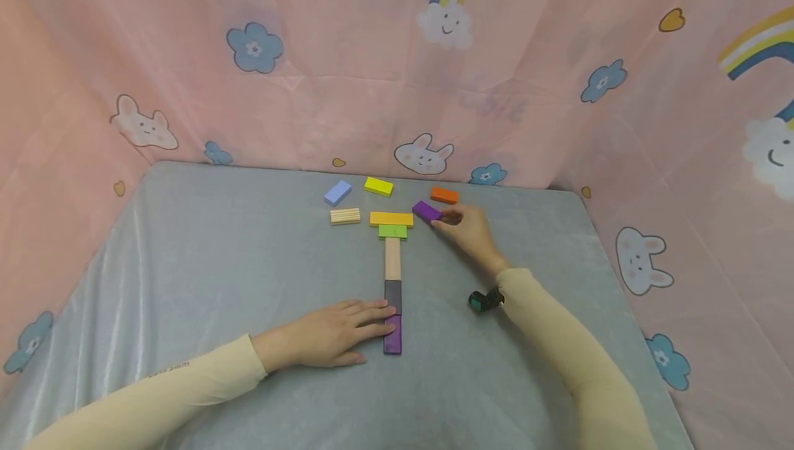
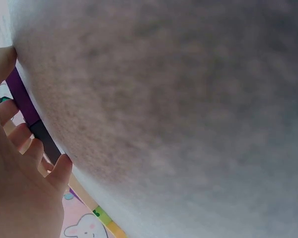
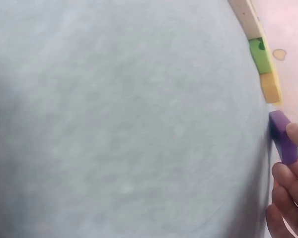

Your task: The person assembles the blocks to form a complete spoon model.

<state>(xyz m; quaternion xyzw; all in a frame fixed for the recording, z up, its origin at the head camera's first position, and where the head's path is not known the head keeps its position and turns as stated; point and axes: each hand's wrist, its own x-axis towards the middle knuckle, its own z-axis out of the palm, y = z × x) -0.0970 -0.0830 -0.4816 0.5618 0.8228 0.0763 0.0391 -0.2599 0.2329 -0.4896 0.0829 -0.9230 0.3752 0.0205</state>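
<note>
My right hand [image 1: 465, 228] pinches a purple block [image 1: 426, 212] between thumb and fingers, just right of the yellow-orange block [image 1: 391, 219]. In the right wrist view that purple block [image 3: 283, 138] is tilted beside the row's end. My left hand [image 1: 338, 333] lies flat with fingers spread, fingertips touching the near end of a straight column. From near to far the column has another purple block [image 1: 393, 341], a dark grey block [image 1: 393, 293], a plain wood block [image 1: 393, 258] and a green block [image 1: 393, 231]. Across its far end lies the yellow-orange block.
Behind lie a blue block [image 1: 338, 192], a bright yellow block [image 1: 378, 187] and an orange block [image 1: 444, 195]. A striped wood block [image 1: 344, 216] sits left of the column's top. Grey cloth covers the table [image 1: 217, 250]; a pink patterned curtain [image 1: 322, 105] stands behind.
</note>
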